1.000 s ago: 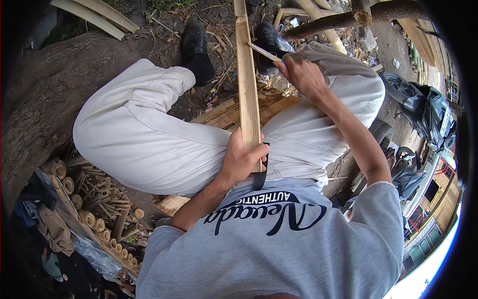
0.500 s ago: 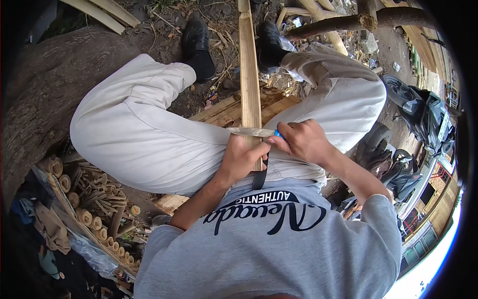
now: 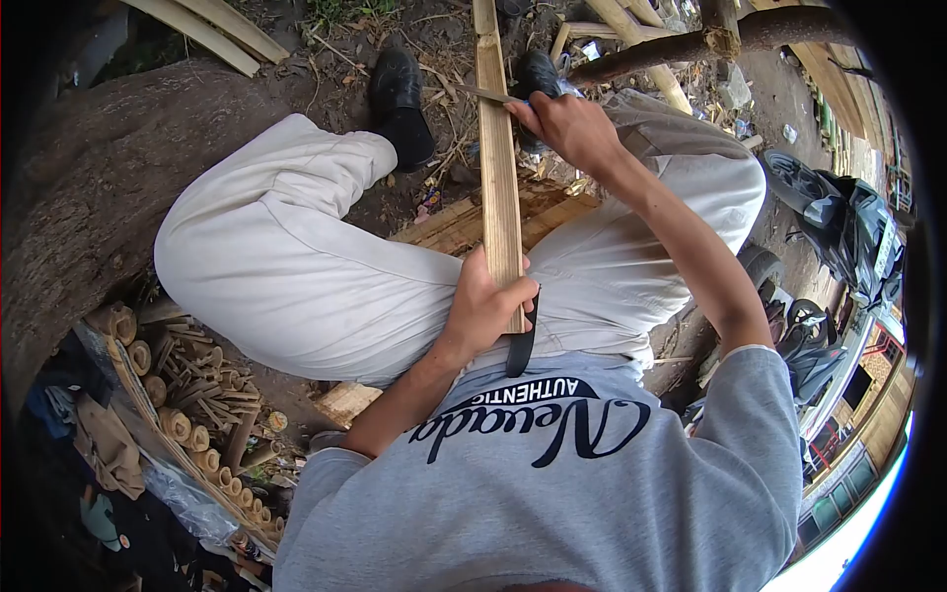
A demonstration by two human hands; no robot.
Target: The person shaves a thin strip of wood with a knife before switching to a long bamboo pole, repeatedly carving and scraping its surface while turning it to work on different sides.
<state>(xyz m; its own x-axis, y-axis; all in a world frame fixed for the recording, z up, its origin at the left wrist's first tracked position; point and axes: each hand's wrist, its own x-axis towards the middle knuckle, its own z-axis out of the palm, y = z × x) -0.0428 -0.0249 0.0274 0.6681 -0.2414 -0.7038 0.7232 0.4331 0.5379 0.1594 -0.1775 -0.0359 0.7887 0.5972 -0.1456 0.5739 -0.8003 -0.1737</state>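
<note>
A long split bamboo strip point(image 3: 501, 192) runs from my lap out between my feet, its pale inner face up. My left hand point(image 3: 483, 304) is closed round its near end, close to my waist. Farther along, my right hand point(image 3: 570, 128) grips a knife point(image 3: 483, 94), whose blade lies across the strip near a node. The knife's handle is hidden in my right fist. Below the strip, between my legs, sits a wooden block point(image 3: 449, 229).
A thick trunk point(image 3: 109, 168) lies at the left. Cut bamboo pieces point(image 3: 202, 380) fill a spot at lower left. Motorcycles point(image 3: 843, 222) stand at the right. A branch point(image 3: 681, 47) and more bamboo strips point(image 3: 217, 30) lie ahead, with shavings and litter on the soil.
My right hand has moved the knife away from my body along the bamboo strip, from beside my left hand to near my feet. My left hand keeps its hold.
</note>
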